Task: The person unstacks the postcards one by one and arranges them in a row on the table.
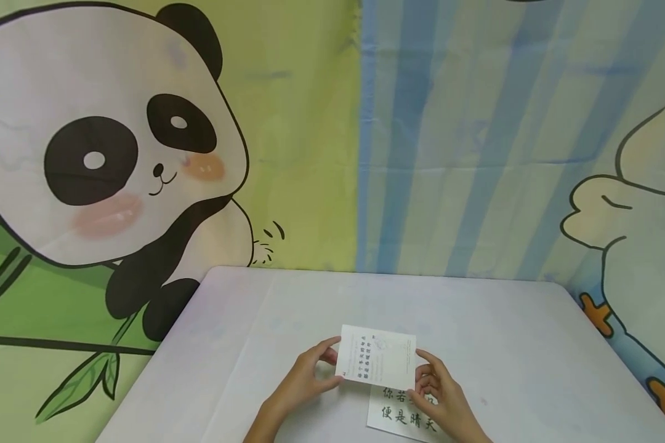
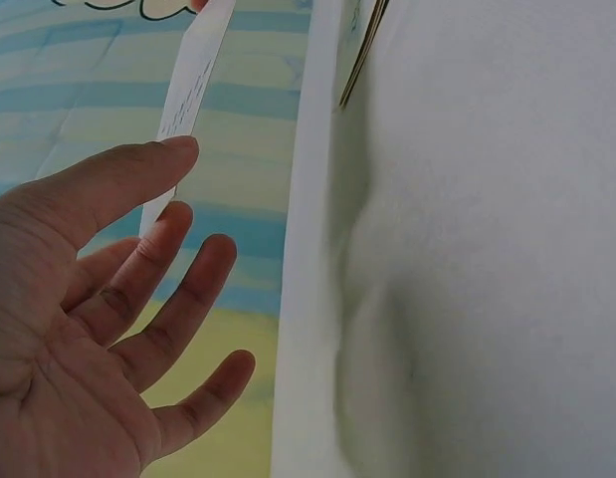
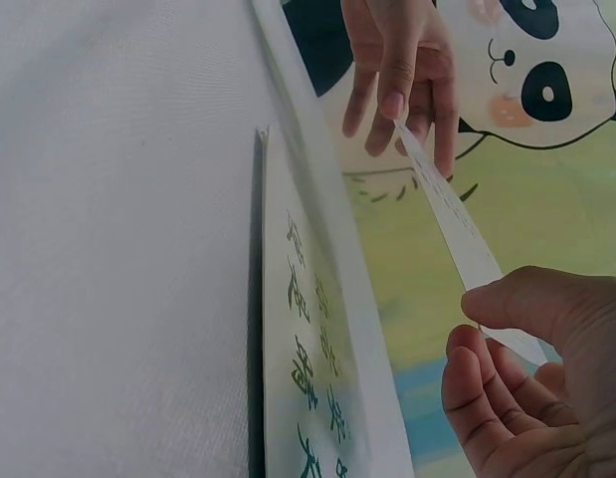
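A white card (image 1: 377, 357) with small columns of dark characters and a faint drawing is held up between both hands. My left hand (image 1: 307, 375) pinches its left edge between thumb and fingers; the left wrist view shows the other fingers spread below the card (image 2: 191, 95). On the opposite edge, my right hand (image 1: 446, 397) pinches with thumb and fingers, seen close up in the right wrist view. Beneath, partly covered by the held card and right hand, a white card with large dark green characters (image 1: 388, 421) lies on the table.
The white table (image 1: 288, 307) has rounded back corners. Behind it hangs a printed cloth (image 1: 310, 123) with a panda at left, blue stripes and a pale cartoon figure at right. In the right wrist view, the lower card (image 3: 278, 299) shows a thick dark edge.
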Demonstrator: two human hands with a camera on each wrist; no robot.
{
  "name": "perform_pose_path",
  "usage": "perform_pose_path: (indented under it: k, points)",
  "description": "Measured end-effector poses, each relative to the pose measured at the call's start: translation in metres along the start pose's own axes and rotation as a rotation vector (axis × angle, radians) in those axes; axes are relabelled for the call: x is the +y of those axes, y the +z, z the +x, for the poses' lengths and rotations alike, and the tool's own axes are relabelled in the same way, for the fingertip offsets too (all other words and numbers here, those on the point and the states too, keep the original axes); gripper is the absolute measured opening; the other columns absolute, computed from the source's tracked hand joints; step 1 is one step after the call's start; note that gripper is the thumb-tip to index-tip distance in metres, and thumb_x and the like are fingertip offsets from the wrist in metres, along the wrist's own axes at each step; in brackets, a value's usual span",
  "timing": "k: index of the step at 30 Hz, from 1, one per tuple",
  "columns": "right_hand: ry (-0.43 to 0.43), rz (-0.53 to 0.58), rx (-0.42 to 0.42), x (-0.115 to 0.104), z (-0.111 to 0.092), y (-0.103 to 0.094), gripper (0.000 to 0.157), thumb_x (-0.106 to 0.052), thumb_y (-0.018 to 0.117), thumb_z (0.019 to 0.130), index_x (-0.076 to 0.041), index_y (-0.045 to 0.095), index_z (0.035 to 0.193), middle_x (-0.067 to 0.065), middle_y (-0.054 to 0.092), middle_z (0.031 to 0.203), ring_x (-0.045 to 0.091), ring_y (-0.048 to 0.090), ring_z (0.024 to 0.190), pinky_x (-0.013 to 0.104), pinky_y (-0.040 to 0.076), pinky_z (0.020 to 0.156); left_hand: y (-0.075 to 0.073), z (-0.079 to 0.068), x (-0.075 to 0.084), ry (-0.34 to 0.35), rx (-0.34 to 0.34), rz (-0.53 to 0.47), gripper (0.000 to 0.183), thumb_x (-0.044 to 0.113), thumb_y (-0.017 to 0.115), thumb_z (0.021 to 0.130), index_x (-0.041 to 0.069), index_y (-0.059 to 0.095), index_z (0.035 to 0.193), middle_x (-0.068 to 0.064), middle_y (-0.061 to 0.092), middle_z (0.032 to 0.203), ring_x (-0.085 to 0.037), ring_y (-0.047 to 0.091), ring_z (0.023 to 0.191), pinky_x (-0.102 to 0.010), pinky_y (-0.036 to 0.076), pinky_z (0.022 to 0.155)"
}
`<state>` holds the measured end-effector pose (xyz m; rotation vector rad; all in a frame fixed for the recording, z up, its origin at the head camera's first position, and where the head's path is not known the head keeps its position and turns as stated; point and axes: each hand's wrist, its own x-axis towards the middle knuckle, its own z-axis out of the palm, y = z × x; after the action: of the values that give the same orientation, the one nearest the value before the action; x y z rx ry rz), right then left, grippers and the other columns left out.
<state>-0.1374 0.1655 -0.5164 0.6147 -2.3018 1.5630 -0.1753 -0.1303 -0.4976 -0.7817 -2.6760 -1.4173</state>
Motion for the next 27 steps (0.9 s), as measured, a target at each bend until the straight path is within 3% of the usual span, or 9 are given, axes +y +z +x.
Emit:
perform_pose_path:
  k: [6, 14, 22, 27]
  points:
    - [0.038, -0.015, 0.012, -0.007, 0.005, 0.006, 0.070, 0.009, 0.076, 0.076, 0.002, 0.043, 0.138, 0.003, 0.059, 0.088, 0.003, 0.058, 0.071, 0.022, 0.053, 0.059, -0.007, 0.000, -0.001, -0.013, 0.010, -0.026, 0.073, 0.012, 0.081, 0.079, 0.001, 0.044, 0.141, 0.005, 0.062, 0.103, -0.010, 0.062, 0.097, -0.038, 0.049, 0.096]
    - [0.006, -0.046, 0.031, -0.013, 0.014, 0.018, 0.068, 0.011, 0.077, 0.074, 0.004, 0.047, 0.135, 0.001, 0.062, 0.082, 0.002, 0.057, 0.068, 0.021, 0.052, 0.057, -0.021, 0.000, -0.007, -0.045, 0.031, -0.019, 0.073, 0.015, 0.084, 0.076, 0.002, 0.048, 0.139, 0.005, 0.063, 0.101, -0.012, 0.064, 0.093, -0.037, 0.050, 0.086]
    - [0.079, -0.012, -0.011, -0.012, 0.020, 0.029, 0.066, 0.003, 0.076, 0.078, 0.002, 0.046, 0.137, 0.008, 0.063, 0.084, 0.003, 0.059, 0.070, 0.023, 0.054, 0.059, -0.035, -0.004, -0.011, -0.066, 0.024, -0.018, 0.073, 0.014, 0.083, 0.076, 0.001, 0.048, 0.138, 0.003, 0.062, 0.100, -0.011, 0.063, 0.091, -0.035, 0.050, 0.085]
    - [0.038, 0.009, -0.039, -0.012, 0.022, 0.034, 0.064, 0.004, 0.074, 0.081, 0.005, 0.044, 0.137, 0.011, 0.063, 0.085, 0.003, 0.059, 0.071, 0.023, 0.054, 0.059, -0.039, -0.005, -0.013, -0.055, 0.030, -0.002, 0.073, 0.015, 0.083, 0.077, -0.002, 0.048, 0.138, 0.002, 0.062, 0.100, -0.012, 0.064, 0.091, -0.033, 0.050, 0.083]
